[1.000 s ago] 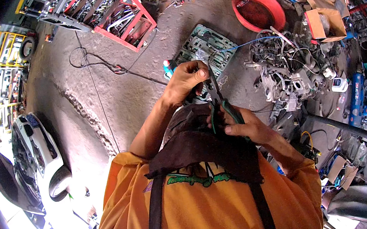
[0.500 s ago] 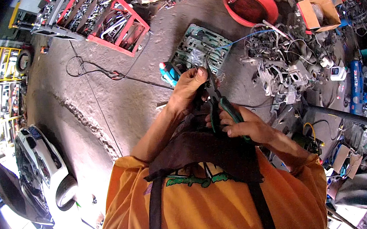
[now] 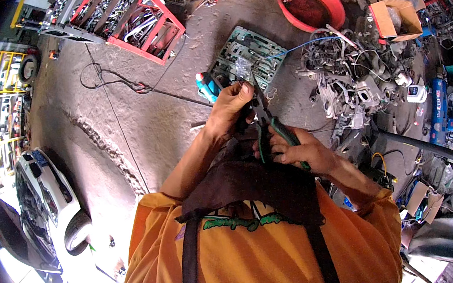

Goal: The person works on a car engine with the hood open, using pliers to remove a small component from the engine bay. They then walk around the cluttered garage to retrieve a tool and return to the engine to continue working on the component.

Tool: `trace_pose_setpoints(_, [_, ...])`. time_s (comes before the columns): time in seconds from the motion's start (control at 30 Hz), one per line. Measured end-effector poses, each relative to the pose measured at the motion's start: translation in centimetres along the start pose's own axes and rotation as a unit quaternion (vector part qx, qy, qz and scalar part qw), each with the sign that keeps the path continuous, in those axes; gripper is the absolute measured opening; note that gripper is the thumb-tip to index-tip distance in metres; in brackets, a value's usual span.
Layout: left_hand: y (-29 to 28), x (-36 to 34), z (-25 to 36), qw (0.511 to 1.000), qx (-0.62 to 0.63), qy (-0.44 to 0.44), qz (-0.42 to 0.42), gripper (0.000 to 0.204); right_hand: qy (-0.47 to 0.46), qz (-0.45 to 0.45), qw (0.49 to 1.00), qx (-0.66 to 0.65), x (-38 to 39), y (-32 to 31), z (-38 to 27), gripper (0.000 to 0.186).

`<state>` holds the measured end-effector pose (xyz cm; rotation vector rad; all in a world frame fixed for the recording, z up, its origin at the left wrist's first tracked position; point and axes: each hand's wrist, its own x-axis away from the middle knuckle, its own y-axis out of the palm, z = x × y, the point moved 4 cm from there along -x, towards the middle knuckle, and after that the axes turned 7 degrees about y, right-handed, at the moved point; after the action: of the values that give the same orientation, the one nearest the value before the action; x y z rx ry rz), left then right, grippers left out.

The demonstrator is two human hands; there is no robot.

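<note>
Green-handled long-nose pliers [image 3: 285, 131] point away from me in front of my chest, their dark jaws up beside my left thumb. My right hand [image 3: 309, 150] wraps round the handles, which stand somewhat apart. Close to the jaws, my left hand [image 3: 231, 106] is closed with the thumb on top. Something dark and small is at its fingers, too hidden to name. Beyond the hands lies an open green tool case [image 3: 249, 52] with sockets and tools in it. A turquoise power tool [image 3: 208, 88] sits at the case's near left corner.
A red tool cart [image 3: 143, 32] stands far left, with a black cable [image 3: 110, 82] on the floor near it. Far right are a red basin [image 3: 309, 7], a cardboard box [image 3: 396, 19] and a heap of engine parts [image 3: 350, 79]. A white car [image 3: 53, 193] is at the left.
Both hands keep their hold and have barely moved. The surroundings shift slightly in the picture.
</note>
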<state>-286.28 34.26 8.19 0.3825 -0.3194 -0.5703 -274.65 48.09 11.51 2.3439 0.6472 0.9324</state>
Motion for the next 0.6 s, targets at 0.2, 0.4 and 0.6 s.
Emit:
trace_pose_setpoints(0.2, [-0.4,0.2,-0.4,1.0,-0.013,-0.015,-0.008,0.062,-0.006,0.002,1.0,0.025,-0.4,0.0,0.4,0.069])
trace_pose_setpoints(0.4, [-1.3,0.3,-1.4,1.0,-0.002,-0.019,0.025,0.059,-0.016,0.014,0.999,0.049,-0.4,-0.2,0.6,0.069])
trace_pose_setpoints(0.6, [-1.2,1.9,0.0,0.999,0.03,-0.01,-0.038,0.056,-0.059,0.069,0.988,0.122,0.0,0.3,1.2,0.059])
